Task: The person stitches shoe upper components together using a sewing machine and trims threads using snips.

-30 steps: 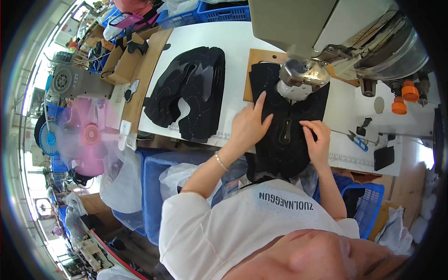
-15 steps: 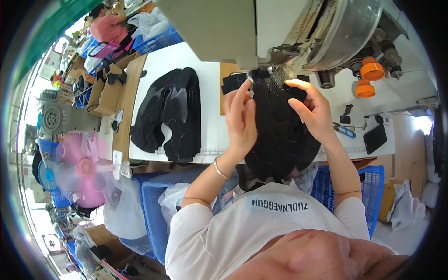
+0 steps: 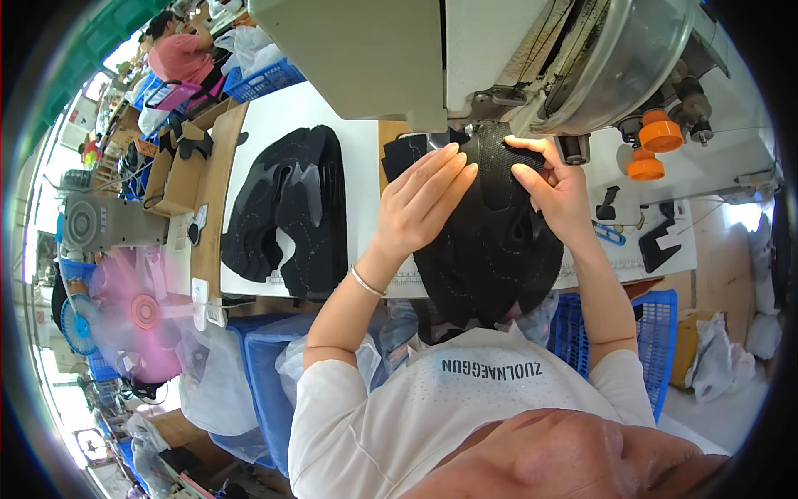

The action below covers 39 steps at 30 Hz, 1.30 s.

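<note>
A black shoe upper [image 3: 490, 249] with a mesh tongue lies under the sewing machine's head [image 3: 357, 62], its near end hanging over the table edge toward me. My left hand [image 3: 424, 200] rests on its left side, fingers stretched flat and close together, tips near the needle area. My right hand [image 3: 559, 187] holds the mesh part's right edge between thumb and bent forefinger. Small black pieces [image 3: 402, 155] lie left of the needle, partly behind my left fingers. The needle itself is hard to make out.
A stack of black shoe uppers [image 3: 291, 216] sits on the white table at left. Orange thread-tension knobs [image 3: 661, 130] jut out at right, above blue-handled snips [image 3: 611, 234]. A pink fan [image 3: 143, 312] spins at left. Blue crates [image 3: 657, 349] stand below; a person in pink [image 3: 179, 58] sits far left.
My left hand has come down flatter onto the shoe upper, its fingers now together. My right thumb and forefinger have closed in on the mesh edge. The whole view has shifted slightly.
</note>
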### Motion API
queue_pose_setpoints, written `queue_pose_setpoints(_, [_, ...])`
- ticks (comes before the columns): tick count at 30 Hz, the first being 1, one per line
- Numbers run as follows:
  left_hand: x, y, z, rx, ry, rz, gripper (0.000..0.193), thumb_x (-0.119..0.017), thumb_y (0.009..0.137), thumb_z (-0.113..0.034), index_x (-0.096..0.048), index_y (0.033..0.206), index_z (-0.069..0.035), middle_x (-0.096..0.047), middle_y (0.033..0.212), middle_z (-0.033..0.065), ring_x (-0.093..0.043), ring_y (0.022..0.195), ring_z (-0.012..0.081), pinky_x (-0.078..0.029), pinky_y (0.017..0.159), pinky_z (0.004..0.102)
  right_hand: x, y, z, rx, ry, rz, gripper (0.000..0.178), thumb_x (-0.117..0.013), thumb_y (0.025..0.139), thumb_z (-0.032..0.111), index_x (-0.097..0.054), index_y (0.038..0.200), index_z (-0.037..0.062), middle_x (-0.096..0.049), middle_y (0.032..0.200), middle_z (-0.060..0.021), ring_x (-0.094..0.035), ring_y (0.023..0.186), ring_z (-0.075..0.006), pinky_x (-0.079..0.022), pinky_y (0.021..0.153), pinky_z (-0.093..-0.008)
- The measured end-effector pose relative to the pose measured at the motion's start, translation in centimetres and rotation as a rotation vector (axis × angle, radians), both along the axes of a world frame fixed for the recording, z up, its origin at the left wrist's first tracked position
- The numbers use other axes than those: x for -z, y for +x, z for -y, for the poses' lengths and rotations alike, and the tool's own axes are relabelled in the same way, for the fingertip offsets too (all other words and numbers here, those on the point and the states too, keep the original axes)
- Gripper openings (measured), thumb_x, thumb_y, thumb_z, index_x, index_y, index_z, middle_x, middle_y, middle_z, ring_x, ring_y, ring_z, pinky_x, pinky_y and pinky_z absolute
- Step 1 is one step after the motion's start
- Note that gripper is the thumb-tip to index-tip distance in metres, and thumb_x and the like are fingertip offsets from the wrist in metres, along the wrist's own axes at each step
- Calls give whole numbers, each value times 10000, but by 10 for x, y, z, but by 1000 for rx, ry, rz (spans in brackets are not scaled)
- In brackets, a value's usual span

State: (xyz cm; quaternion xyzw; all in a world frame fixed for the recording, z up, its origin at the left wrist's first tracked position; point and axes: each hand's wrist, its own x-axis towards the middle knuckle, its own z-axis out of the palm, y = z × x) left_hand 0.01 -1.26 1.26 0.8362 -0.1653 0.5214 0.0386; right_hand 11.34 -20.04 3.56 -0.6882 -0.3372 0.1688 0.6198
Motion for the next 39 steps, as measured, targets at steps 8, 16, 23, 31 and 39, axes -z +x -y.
queue_pose_setpoints(8, [-2,1,1,9,-40,-22,274,-687,703,2,-718,975,21,-672,1030,133,-674,1027,307,-583,877,382,4,2,-2,37,22,-36,301,-671,909,152,-638,1192,54,-480,639,67,-405,502,-11,-317,466,-188])
queue_pose_setpoints(16, [0,3,-1,14,-47,-3,271,-679,712,6,-717,980,21,-673,1027,133,-673,1028,309,-583,876,387,6,2,-5,59,43,0,294,-672,904,132,-641,1183,44,-497,688,83,-436,591,-3,-340,531,-185])
queue_pose_setpoints(23, [4,0,3,-46,-15,-34,271,-687,721,-1,-720,990,4,-677,1033,140,-674,1029,309,-584,883,393,20,14,-6,64,88,-30,296,-665,902,118,-624,1182,31,-525,741,61,-431,598,-3,-367,541,-179])
queue_pose_setpoints(31, [13,-11,2,38,32,6,236,-712,710,-37,-729,945,-15,-689,1010,135,-681,1011,312,-594,886,398,3,4,-5,47,73,-112,209,-671,901,123,-619,1078,25,-522,701,56,-434,523,-12,-368,474,-187])
queue_pose_setpoints(39, [15,-5,-4,55,11,42,226,-719,714,-34,-729,939,-18,-689,1004,127,-683,1006,308,-596,882,401,5,9,-9,68,79,-90,156,-697,889,135,-567,912,52,-510,660,53,-447,504,-22,-364,465,-194])
